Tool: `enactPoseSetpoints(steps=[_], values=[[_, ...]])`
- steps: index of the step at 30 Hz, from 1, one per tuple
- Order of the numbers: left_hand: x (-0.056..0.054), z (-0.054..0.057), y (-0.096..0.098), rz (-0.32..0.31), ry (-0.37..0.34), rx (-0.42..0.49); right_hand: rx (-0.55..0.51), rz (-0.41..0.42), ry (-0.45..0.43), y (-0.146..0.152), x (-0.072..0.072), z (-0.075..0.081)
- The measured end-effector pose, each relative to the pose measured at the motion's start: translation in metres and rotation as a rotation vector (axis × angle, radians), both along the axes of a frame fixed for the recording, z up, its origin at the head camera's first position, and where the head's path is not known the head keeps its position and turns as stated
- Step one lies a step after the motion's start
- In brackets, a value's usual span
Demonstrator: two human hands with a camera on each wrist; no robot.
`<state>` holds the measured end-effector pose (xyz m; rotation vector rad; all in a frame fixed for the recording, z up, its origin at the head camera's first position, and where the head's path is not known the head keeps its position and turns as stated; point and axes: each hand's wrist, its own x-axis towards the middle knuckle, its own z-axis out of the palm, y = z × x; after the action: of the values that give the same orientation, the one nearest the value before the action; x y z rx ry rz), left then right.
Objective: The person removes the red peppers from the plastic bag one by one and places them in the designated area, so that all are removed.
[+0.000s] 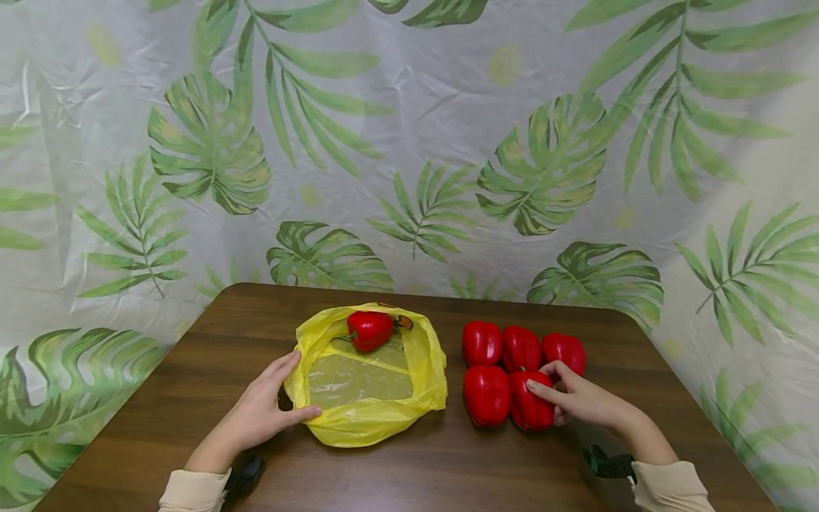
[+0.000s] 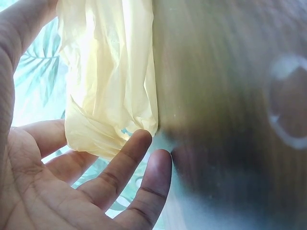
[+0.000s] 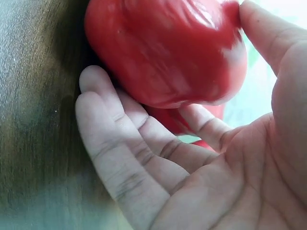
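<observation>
A yellow plastic bag (image 1: 384, 423) stands on the table with its mouth spread wide. Inside it lies one red bell pepper (image 1: 370, 331) with a green stem. My left hand (image 1: 261, 407) touches the bag's left side, thumb at the front rim; in the left wrist view its fairly straight fingers (image 2: 115, 175) rest along the yellow plastic. At the right, my right hand (image 1: 579, 395) grips the front-right red bell pepper (image 1: 530, 409) of a group, thumb on top and fingers at its right side. Close up, that bell pepper (image 3: 168, 52) sits between thumb and fingers.
Beside the gripped one is another red bell pepper (image 1: 486, 396), and a row of three more red bell peppers (image 1: 521, 348) sits behind. The brown wooden table (image 1: 422, 476) ends at the back against a leaf-patterned curtain (image 1: 435, 142).
</observation>
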<state>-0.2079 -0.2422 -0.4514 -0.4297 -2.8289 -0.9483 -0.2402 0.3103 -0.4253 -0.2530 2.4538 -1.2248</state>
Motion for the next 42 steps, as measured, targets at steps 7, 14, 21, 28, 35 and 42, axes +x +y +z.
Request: enactPoseSetpoints(steps=[7, 14, 21, 28, 35, 42], values=[[-0.001, -0.002, 0.000, -0.007, -0.001, 0.004, -0.014, 0.023, -0.017, 0.005, 0.001, 0.001], [0.000, -0.001, -0.001, -0.011, -0.005, 0.010, -0.051, 0.045, -0.037, 0.010, 0.002, 0.003], [-0.001, -0.001, -0.001, -0.009, -0.010, 0.008, -0.040, 0.039, -0.024, 0.013, 0.001, 0.013], [-0.001, -0.002, -0.001, -0.009, -0.010, 0.006, 0.027, 0.015, 0.103, 0.010, -0.006, 0.040], [-0.001, 0.000, -0.001, -0.010, -0.005, 0.009, 0.097, 0.061, 0.246, -0.019, -0.013, 0.070], [-0.001, 0.000, -0.001, -0.012, 0.001, 0.007, 0.145, 0.139, 0.314, -0.067, -0.024, 0.087]])
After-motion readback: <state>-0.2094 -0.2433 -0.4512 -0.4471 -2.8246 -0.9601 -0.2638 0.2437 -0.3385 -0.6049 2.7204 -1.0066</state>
